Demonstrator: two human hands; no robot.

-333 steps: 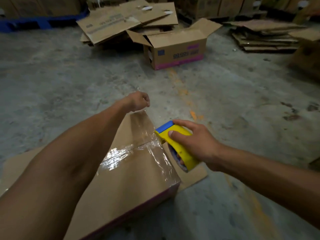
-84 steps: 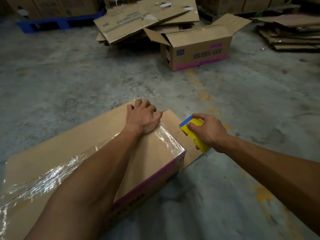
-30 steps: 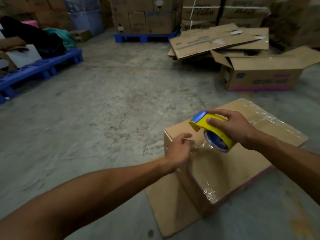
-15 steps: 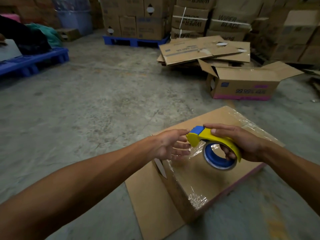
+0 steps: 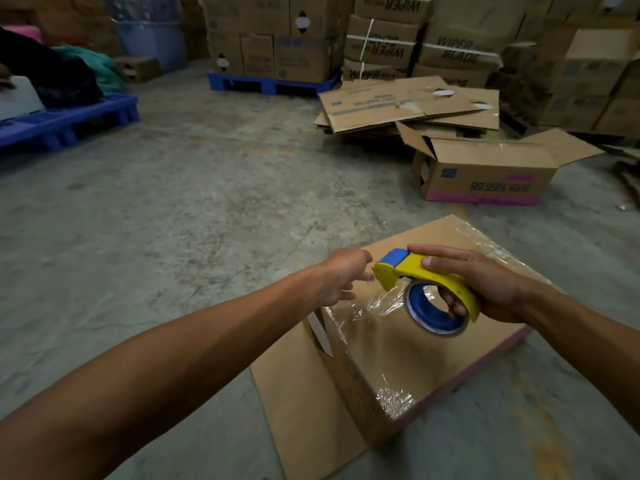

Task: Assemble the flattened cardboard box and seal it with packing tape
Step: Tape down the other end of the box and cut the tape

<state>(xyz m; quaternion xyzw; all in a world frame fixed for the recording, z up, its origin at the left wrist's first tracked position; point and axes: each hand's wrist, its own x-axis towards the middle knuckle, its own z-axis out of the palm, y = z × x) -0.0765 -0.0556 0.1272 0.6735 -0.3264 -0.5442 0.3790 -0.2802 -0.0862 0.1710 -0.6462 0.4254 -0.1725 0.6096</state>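
Observation:
The assembled cardboard box (image 5: 398,355) lies on the concrete floor, its upper face striped with clear tape and a flap spread flat beside it. My right hand (image 5: 481,282) grips a yellow and blue tape dispenser (image 5: 426,278) holding a blue-cored roll, just above the box. A strip of clear tape (image 5: 370,303) runs from the dispenser down to the box's near corner. My left hand (image 5: 337,277) reaches in beside the dispenser's blue nose, fingers loosely extended near the tape; whether they touch it is unclear.
An open box with a pink band (image 5: 485,174) stands beyond, behind it a pile of flattened cartons (image 5: 408,102). Stacked cartons sit on a blue pallet (image 5: 270,81) at the back, another blue pallet (image 5: 65,119) at left. Bare concrete lies to the left.
Over the last second the dispenser has risen off the box, pulling tape with it. My left hand came off the box corner and now reaches toward the dispenser's nose.

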